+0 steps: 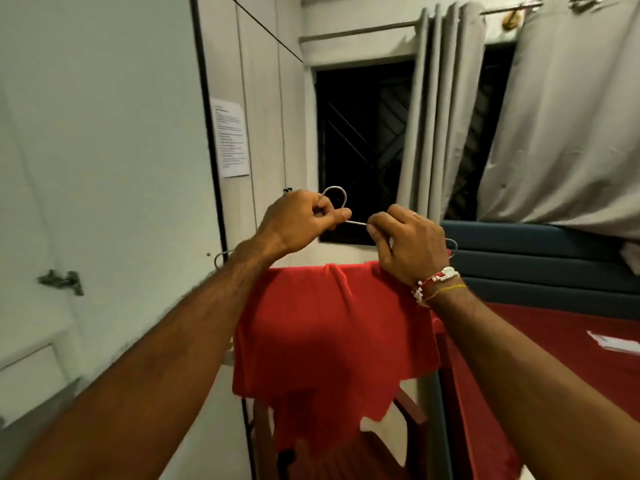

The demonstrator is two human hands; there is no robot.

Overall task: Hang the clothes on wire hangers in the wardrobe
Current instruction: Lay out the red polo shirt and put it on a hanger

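Both hands pinching wire hanger [356, 222]: left hand [298, 221] fingers closing at hook, right hand [412, 245] on shoulder; red garment [329, 334] draping below, dark window [363, 140] behind.

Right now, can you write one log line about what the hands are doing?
step: hanging | left hand: holds hanger hook | right hand: pinches hanger wire | red garment: draped on hanger | wardrobe: not reached

Wardrobe door [104, 150] crowds left; curtain [446, 109] right.
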